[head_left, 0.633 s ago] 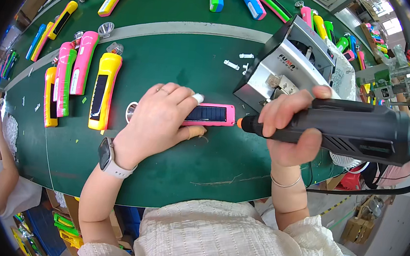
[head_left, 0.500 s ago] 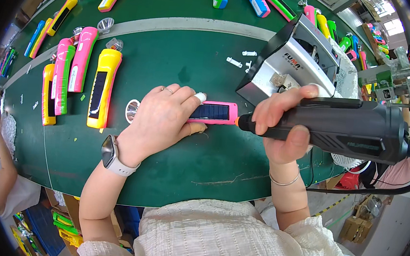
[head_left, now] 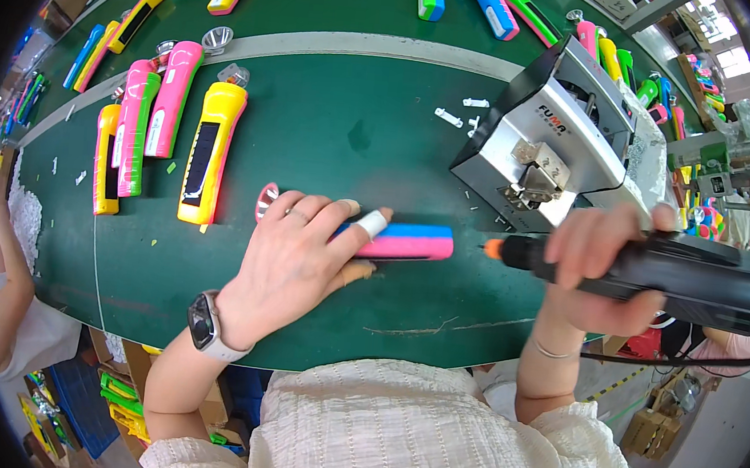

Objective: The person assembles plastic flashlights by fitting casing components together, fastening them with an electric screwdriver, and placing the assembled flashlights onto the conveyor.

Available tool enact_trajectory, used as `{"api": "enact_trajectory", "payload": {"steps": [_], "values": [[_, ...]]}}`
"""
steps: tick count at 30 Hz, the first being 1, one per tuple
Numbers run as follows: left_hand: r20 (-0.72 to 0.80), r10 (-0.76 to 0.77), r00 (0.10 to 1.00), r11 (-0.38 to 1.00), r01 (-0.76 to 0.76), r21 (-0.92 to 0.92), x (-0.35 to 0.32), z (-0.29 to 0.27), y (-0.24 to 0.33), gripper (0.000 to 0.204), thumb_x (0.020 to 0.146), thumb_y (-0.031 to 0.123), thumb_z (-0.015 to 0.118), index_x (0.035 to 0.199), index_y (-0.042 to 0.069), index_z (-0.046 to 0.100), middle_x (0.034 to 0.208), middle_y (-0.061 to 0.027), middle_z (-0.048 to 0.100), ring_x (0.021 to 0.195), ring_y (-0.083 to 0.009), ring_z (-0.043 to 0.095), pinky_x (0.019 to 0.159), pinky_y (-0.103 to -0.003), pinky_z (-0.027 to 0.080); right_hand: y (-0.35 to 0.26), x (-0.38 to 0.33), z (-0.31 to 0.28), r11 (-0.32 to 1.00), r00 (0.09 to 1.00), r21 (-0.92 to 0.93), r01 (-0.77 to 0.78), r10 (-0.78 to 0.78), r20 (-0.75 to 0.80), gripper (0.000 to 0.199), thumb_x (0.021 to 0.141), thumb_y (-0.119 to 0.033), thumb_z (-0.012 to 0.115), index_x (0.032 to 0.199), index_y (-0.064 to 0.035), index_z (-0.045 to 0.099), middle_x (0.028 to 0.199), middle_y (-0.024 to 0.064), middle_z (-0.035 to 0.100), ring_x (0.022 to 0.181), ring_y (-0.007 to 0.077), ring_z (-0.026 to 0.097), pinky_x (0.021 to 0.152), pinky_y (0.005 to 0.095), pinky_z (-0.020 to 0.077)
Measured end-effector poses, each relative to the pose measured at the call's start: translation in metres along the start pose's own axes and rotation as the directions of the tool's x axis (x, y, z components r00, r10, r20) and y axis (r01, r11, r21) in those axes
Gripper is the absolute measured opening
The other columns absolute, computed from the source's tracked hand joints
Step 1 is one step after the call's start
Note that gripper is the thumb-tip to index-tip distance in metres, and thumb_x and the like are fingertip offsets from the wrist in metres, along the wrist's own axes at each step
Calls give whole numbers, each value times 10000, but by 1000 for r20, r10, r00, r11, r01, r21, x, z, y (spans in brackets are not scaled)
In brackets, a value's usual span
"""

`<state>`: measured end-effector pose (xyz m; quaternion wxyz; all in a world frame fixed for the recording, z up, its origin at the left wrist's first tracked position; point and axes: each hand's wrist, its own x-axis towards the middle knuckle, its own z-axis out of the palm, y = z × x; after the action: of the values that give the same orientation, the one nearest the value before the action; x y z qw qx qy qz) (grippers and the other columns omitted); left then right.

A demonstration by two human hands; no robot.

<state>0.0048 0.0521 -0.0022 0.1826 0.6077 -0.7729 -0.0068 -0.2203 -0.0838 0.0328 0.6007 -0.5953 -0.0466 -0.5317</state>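
My left hand point(head_left: 298, 250) is closed over a pink and blue flashlight point(head_left: 410, 242) lying on its side on the green table. Its bare end points right, and the reflector point(head_left: 267, 200) at the other end peeks out past my fingers. White tape wraps one of my fingertips. In my right hand point(head_left: 602, 267) is a black electric screwdriver point(head_left: 701, 282), fingers wrapped round its body. The orange-collared tip point(head_left: 492, 248) points left, a short gap away from the flashlight's end. Motion blurs my right hand slightly.
Behind the screwdriver stands a silver and black screw feeder point(head_left: 549, 129). Small white plastic parts point(head_left: 448, 117) lie left of it. Several flashlights, including a yellow one point(head_left: 212, 153), rest at the left. More lie beyond the pale strip point(head_left: 356, 45). Another person's arm point(head_left: 7, 242) shows far left.
The flashlight has been rolled from its solar panel side onto another side, showing the blue and pink halves. The screwdriver has drawn back to the right, off the flashlight's end.
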Motion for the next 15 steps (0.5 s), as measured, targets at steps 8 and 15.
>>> {"api": "enact_trajectory", "payload": {"steps": [8, 15], "values": [[13, 87, 996, 992, -85, -90, -9, 3, -15, 453, 679, 369, 719, 998, 54, 658, 886, -69, 595, 912, -242, 553, 890, -424, 399, -3, -15, -9, 995, 983, -48, -88, 78, -168, 639, 863, -509, 545, 1291, -83, 335, 738, 25, 479, 531, 124, 496, 552, 288, 445], [-69, 108, 992, 974, -92, 206, 31, -10, -32, 499, 683, 358, 727, 1039, 28, 612, 986, -95, 602, 926, -260, 569, 918, -425, 420, 1, -13, -8, 994, 983, -75, -81, 67, -174, 599, 883, -461, 536, 1282, -54, 353, 737, 34, 453, 521, 122, 448, 545, 281, 412]]}}
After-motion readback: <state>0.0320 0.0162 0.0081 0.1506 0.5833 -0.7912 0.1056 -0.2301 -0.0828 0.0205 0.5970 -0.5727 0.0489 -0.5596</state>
